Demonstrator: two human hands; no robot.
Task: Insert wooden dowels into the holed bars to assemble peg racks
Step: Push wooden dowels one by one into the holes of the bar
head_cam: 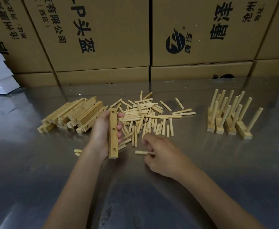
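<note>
Nearest me, right hand pinches what looks like one pale wooden dowel above the steel table; left hand grips the pale three-holed wooden bar, holes up for insertion. Finished racks stand right.

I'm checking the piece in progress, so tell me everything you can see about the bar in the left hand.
The bar is a pale wooden stick, square in section, with three round holes showing along its upper face, all empty. It points away from the person, above the steel table. The left hand grips it from the side, fingers curled over its far edge.
</note>
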